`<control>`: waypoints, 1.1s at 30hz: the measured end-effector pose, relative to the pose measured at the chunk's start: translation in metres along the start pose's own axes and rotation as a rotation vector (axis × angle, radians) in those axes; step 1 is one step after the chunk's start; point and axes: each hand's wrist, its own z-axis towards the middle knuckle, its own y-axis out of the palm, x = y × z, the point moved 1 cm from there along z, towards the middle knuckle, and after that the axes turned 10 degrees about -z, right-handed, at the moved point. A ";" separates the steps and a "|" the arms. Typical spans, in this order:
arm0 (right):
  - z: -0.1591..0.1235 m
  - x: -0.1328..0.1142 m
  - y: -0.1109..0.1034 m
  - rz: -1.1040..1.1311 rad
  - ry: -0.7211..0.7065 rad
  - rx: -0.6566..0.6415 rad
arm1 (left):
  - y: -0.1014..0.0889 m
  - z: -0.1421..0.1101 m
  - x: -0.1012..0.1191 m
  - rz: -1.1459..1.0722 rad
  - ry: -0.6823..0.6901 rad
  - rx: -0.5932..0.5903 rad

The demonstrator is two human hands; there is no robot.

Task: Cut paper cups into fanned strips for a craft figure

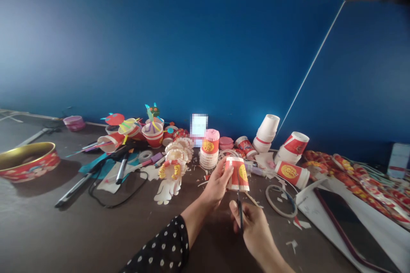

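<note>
My left hand (pixel 218 183) is closed around a red and white paper cup (pixel 235 172) with a yellow emblem, its wider rim turned down toward me. My right hand (pixel 253 224) grips a pair of dark-handled scissors (pixel 240 211). The scissors point up at the cup's lower rim, and their blades meet the paper there; how deep they reach is hard to see. Just behind the held cup stands a stack of cups (pixel 209 149) with a pink top. Left of my left hand lie cut white paper shapes (pixel 168 190) and a chain of cut cup pieces (pixel 174 153).
White cup stacks (pixel 267 130) and a tipped cup (pixel 291 173) stand right. Nearby are a ring (pixel 280 200), paper scraps and a phone (pixel 355 226) on white sheets. Leftward lie markers (pixel 122 168), a black cord (pixel 112 204), cup figures (pixel 152 130) and a round tin (pixel 30 164). A blue partition (pixel 192 51) closes the back.
</note>
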 end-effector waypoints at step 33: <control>-0.003 -0.012 -0.003 0.064 0.049 0.044 | 0.005 -0.003 0.002 -0.033 -0.006 -0.034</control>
